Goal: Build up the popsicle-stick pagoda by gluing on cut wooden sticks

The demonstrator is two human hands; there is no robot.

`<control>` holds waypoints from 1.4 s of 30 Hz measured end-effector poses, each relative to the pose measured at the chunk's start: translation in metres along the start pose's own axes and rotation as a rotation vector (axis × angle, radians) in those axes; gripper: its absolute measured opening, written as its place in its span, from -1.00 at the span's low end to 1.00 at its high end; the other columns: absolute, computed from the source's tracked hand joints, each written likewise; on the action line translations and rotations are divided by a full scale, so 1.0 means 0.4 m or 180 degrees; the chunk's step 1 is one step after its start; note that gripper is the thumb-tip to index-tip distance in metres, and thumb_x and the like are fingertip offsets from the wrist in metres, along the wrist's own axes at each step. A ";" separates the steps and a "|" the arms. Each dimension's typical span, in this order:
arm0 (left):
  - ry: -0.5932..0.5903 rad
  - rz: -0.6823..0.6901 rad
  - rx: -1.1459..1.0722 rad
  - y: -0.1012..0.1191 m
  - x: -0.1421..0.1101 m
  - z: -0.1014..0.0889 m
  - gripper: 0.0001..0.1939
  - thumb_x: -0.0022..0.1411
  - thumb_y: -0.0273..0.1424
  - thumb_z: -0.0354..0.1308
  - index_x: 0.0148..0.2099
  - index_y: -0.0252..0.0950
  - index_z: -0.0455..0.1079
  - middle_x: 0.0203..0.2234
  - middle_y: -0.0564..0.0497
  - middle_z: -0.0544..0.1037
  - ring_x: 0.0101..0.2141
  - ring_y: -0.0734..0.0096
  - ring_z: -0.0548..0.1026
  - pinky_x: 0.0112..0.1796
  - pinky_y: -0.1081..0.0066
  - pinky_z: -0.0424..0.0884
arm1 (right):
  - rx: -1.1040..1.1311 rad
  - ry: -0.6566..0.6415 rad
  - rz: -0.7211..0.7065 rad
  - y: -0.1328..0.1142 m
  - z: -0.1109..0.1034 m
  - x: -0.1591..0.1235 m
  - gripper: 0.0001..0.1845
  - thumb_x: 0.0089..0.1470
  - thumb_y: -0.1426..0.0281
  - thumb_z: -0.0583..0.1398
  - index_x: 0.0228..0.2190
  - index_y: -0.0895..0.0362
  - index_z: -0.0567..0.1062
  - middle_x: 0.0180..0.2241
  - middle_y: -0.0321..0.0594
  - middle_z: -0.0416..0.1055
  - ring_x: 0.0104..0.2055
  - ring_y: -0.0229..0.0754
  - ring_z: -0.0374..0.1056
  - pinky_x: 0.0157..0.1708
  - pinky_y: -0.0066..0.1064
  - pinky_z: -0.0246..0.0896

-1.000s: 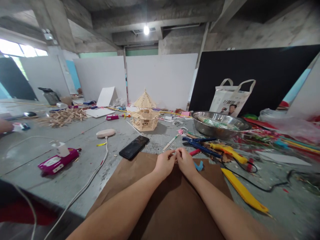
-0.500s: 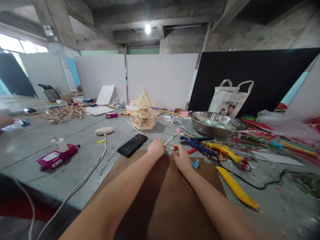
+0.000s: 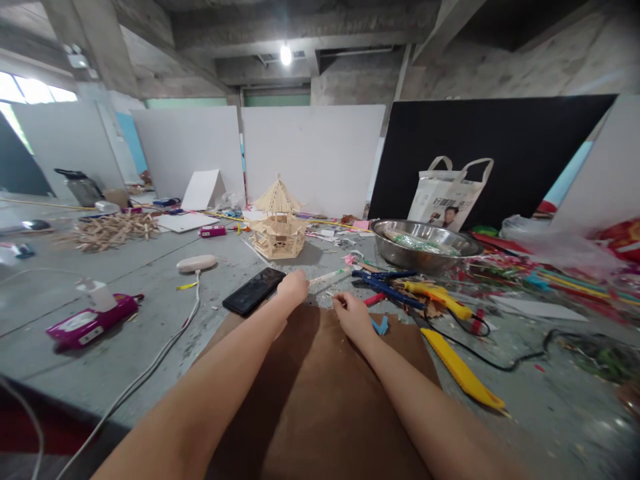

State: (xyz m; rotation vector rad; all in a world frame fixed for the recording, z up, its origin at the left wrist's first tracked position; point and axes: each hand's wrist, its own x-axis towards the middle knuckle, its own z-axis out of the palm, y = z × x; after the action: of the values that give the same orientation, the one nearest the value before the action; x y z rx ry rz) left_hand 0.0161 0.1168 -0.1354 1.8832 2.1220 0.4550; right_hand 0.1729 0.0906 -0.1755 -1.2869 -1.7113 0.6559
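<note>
My left hand (image 3: 294,288) is closed beside the black phone (image 3: 254,291), at the far edge of a brown board (image 3: 310,387). Its fingertips are hidden behind the hand. From its right side a thin whitish stick with a green mark (image 3: 330,275) runs toward a pink scrap (image 3: 351,259); I cannot tell whether the hand grips it. My right hand (image 3: 353,315) has thumb and forefinger pinched over the board, and anything between them is too small to name. A blue scrap (image 3: 380,325) lies by its wrist. Beyond stands a wooden-stick pavilion model (image 3: 278,227).
Blue-handled pliers (image 3: 387,287), a yellow hot glue gun (image 3: 440,300) with a black cord and a yellow utility knife (image 3: 463,370) lie right. A metal basin (image 3: 425,247) stands behind. Left are a purple power strip (image 3: 95,320), a white cable (image 3: 165,353) and a stick pile (image 3: 113,230).
My left hand has shifted left, closer to the phone, and the gap between my hands is wider. More of the whitish stick shows. The whole view has shifted slightly.
</note>
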 end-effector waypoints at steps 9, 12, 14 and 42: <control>-0.0663 0.0766 -0.1565 0.013 -0.160 0.051 -0.76 0.17 -0.35 -0.09 -0.17 -0.32 0.31 -0.59 0.11 0.42 -0.72 0.67 0.23 -0.67 0.62 0.15 | 0.2619 0.0593 0.1072 0.005 -0.030 0.022 -0.67 -0.08 0.11 0.06 -0.40 0.13 0.29 -0.60 -0.35 0.34 -0.71 -0.34 0.20 -0.72 -0.48 0.08; -0.1058 0.0883 -0.1911 0.016 -0.172 0.067 -0.76 0.15 -0.34 -0.08 -0.20 -0.32 0.32 -0.65 0.16 0.34 -0.78 0.70 0.16 -0.73 0.63 0.09 | 0.2655 0.0646 0.1067 0.004 -0.042 0.021 -0.68 -0.15 0.14 0.14 -0.44 0.15 0.33 -0.65 -0.35 0.34 -0.70 -0.35 0.19 -0.70 -0.50 0.08; -0.1219 0.0901 -0.2077 0.012 -0.171 0.067 -0.78 0.14 -0.32 -0.07 -0.27 -0.34 0.31 -0.67 0.17 0.31 -0.79 0.70 0.16 -0.75 0.63 0.08 | 0.2668 0.0601 0.1085 0.001 -0.044 0.021 -0.68 -0.18 0.15 0.17 -0.48 0.17 0.35 -0.65 -0.33 0.36 -0.69 -0.35 0.19 -0.71 -0.50 0.06; -0.1134 0.1171 -0.2743 -0.006 -0.182 0.073 -0.78 0.14 -0.26 -0.04 -0.38 -0.34 0.19 -0.72 0.19 0.26 -0.81 0.69 0.17 -0.78 0.63 0.05 | 0.2716 -0.1218 0.0857 -0.064 -0.006 -0.040 -0.70 -0.17 0.19 0.20 -0.42 0.16 0.45 -0.69 -0.33 0.35 -0.66 -0.27 0.28 -0.63 -0.43 0.19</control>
State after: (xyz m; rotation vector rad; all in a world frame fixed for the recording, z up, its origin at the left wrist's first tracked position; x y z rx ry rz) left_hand 0.0344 0.0459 -0.1636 1.6333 1.0715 0.8591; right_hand 0.1641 0.0671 -0.1586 -0.7933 -1.2763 1.6577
